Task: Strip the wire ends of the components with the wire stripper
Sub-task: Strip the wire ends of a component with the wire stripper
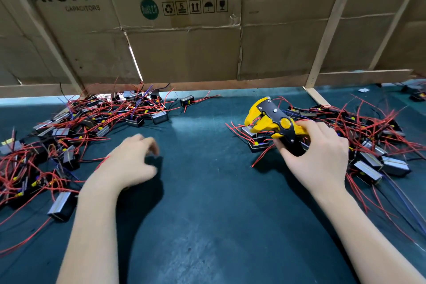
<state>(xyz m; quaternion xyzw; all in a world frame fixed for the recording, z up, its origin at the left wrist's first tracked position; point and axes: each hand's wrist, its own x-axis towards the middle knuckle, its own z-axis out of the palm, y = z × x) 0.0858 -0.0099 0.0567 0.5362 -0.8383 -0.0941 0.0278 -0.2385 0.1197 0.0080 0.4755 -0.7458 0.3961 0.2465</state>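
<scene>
My right hand grips the handles of a yellow and black wire stripper, whose jaws point left and stand apart with nothing between them. My left hand hovers over the dark mat with loosely curled fingers and holds nothing; it is blurred. A pile of black box components with red wires lies to the left of that hand. A second pile of the same components lies on the right, behind and beside my right hand. Two components sit just under the stripper's jaws.
The dark green mat covers the table. Cardboard boxes on a wooden frame form a wall at the back. A lone component lies near the back edge. A wooden strut runs down at the right.
</scene>
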